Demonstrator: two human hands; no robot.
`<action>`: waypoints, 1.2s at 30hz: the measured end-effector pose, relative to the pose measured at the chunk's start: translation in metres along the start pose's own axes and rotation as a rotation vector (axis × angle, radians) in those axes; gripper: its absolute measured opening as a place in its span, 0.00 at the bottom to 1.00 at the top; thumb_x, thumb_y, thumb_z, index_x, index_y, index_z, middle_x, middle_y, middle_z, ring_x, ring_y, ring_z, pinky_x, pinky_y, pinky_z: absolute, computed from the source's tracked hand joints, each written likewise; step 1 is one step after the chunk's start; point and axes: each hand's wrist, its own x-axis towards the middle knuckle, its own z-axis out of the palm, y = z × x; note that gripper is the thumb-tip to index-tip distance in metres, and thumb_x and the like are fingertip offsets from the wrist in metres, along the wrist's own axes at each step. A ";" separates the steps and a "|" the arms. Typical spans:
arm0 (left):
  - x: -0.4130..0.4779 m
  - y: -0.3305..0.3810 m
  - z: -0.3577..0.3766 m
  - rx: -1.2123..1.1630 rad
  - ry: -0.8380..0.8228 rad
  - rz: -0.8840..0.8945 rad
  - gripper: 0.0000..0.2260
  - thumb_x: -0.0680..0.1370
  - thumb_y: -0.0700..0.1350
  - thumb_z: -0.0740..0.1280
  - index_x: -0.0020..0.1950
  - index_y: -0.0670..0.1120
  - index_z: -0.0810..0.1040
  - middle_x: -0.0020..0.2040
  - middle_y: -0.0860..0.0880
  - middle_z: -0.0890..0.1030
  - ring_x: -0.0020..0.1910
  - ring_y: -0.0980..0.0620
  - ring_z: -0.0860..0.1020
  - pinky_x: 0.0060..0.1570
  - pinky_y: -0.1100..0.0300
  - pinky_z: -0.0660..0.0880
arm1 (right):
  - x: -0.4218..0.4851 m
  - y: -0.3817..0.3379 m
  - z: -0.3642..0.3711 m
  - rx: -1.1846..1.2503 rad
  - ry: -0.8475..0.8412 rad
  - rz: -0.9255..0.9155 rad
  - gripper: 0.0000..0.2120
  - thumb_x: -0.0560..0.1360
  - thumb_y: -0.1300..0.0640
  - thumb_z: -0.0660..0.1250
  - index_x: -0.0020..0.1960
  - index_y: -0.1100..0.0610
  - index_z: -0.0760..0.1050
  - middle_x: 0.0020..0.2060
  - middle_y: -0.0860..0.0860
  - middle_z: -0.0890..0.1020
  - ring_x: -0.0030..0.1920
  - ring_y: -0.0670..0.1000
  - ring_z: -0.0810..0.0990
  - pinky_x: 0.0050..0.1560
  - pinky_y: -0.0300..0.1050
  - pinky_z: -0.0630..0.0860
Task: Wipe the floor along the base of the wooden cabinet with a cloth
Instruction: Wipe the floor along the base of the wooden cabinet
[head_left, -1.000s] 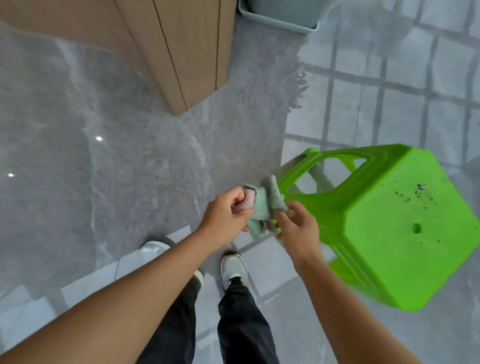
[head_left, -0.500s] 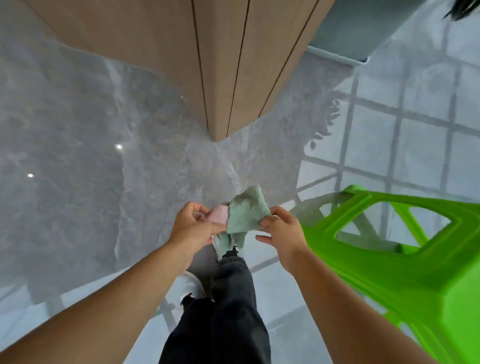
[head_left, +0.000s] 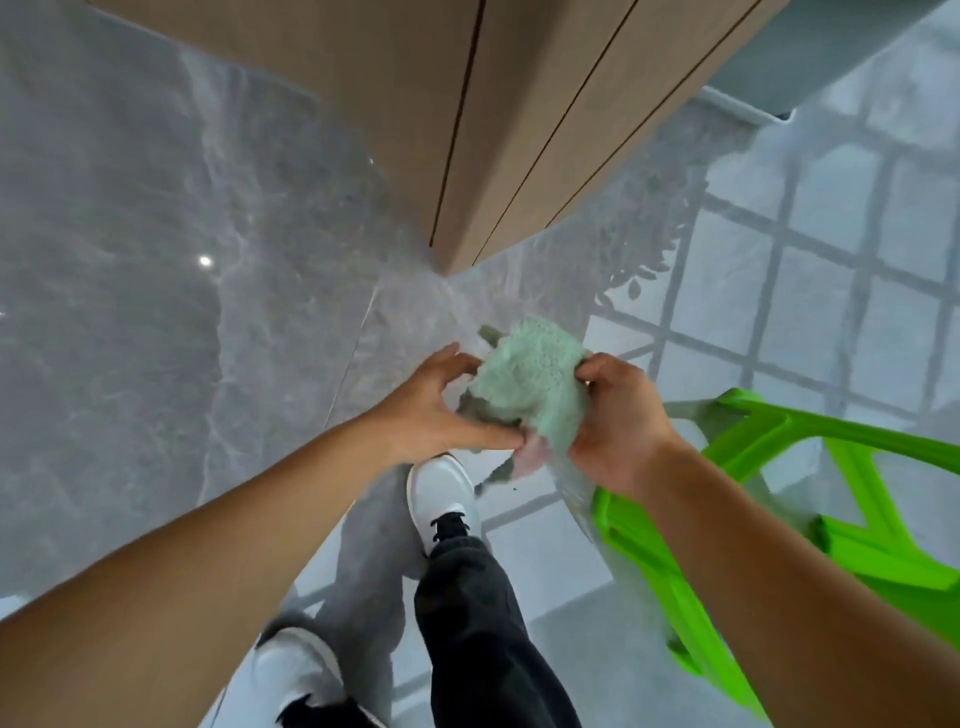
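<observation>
Green terry cloth (head_left: 524, 382), bunched, is held in the air between my two hands, above my forward shoe (head_left: 441, 491) and short of the corner of the wooden cabinet (head_left: 441, 119). My left hand (head_left: 431, 410) pinches the cloth's lower edge between thumb and fingers, its grip closed on the fabric; my right hand (head_left: 615, 415) is clamped on the opposite side, fingers curled into the pile. A pinkish patch shows at the cloth's underside, whether lining or a second piece I cannot tell.

Progress: I judge the task barely begun. The cloth is off the floor (head_left: 130, 260), and no part of the grey tile along the cabinet base shows contact with it. Remaining, as I read it: lowering to the floor, pressing the cloth down at the cabinet's foot, and wiping along both visible faces.

Count: one cloth, two hands, one cabinet, two shoes, one green plastic stool (head_left: 779, 483) lying tipped at my right, one grey bin (head_left: 810, 57) behind the cabinet.
</observation>
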 end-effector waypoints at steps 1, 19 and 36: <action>0.010 -0.012 0.002 0.026 0.003 0.007 0.31 0.59 0.55 0.81 0.60 0.55 0.80 0.67 0.56 0.78 0.68 0.57 0.75 0.73 0.54 0.68 | 0.015 0.004 -0.005 0.035 0.001 -0.007 0.19 0.68 0.60 0.55 0.53 0.63 0.78 0.51 0.61 0.84 0.51 0.61 0.83 0.39 0.49 0.81; 0.237 -0.139 -0.050 0.695 0.841 0.029 0.26 0.71 0.55 0.72 0.66 0.47 0.73 0.67 0.41 0.72 0.65 0.36 0.70 0.64 0.46 0.69 | 0.250 -0.030 -0.101 -0.788 0.551 -0.447 0.22 0.78 0.50 0.61 0.69 0.53 0.61 0.62 0.59 0.76 0.55 0.60 0.78 0.56 0.58 0.77; 0.230 -0.170 -0.077 0.880 0.450 -0.402 0.67 0.42 0.87 0.40 0.67 0.52 0.14 0.74 0.39 0.20 0.75 0.28 0.28 0.72 0.29 0.38 | 0.330 0.018 -0.026 -1.633 0.622 -0.610 0.61 0.64 0.23 0.56 0.76 0.64 0.35 0.76 0.67 0.41 0.76 0.65 0.37 0.75 0.63 0.40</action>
